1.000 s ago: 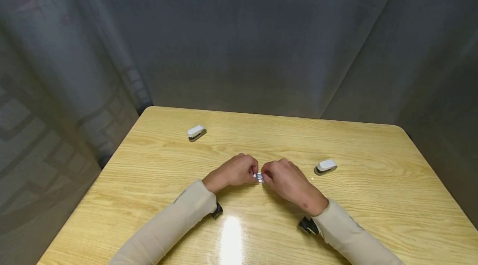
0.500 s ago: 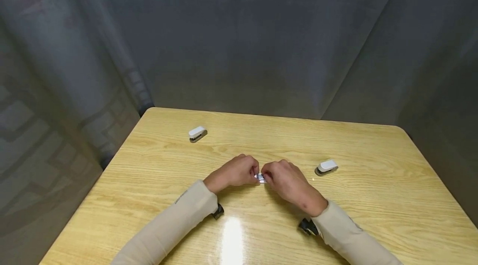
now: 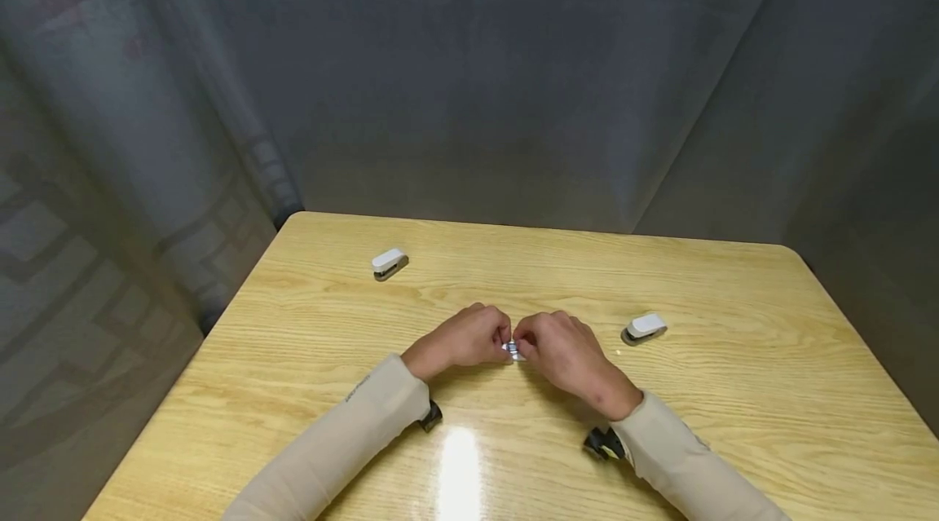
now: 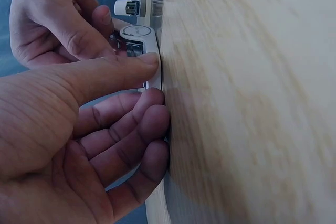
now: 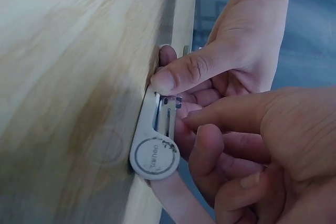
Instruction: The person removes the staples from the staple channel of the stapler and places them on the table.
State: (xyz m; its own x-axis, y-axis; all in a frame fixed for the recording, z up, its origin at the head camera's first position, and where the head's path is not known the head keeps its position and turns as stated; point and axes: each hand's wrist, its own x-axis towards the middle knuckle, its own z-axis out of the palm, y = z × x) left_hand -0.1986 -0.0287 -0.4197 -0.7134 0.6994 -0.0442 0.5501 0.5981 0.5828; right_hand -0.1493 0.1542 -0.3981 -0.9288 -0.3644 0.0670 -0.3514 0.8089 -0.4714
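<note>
Both hands meet at centre of the head frame over the table (image 3: pixel 734 358). Left hand (image 3: pixel 462 339) pinches a small white stapler (image 5: pixel 153 145) down, thumb on top; right hand (image 3: pixel 561 350) has its fingertips pinched at the opened metal track. Risk: small part, tight pinch; a slip could spill staples or nick a fingertip. Two more staplers (image 3: pixel 389 262) (image 3: pixel 645 328) lie apart, upper left and right.

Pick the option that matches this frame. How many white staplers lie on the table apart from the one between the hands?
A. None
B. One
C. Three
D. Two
D. The head view shows one white stapler at the far left of the table and another white stapler right of the hands, while both hands hold a third, opened stapler between them.
</note>
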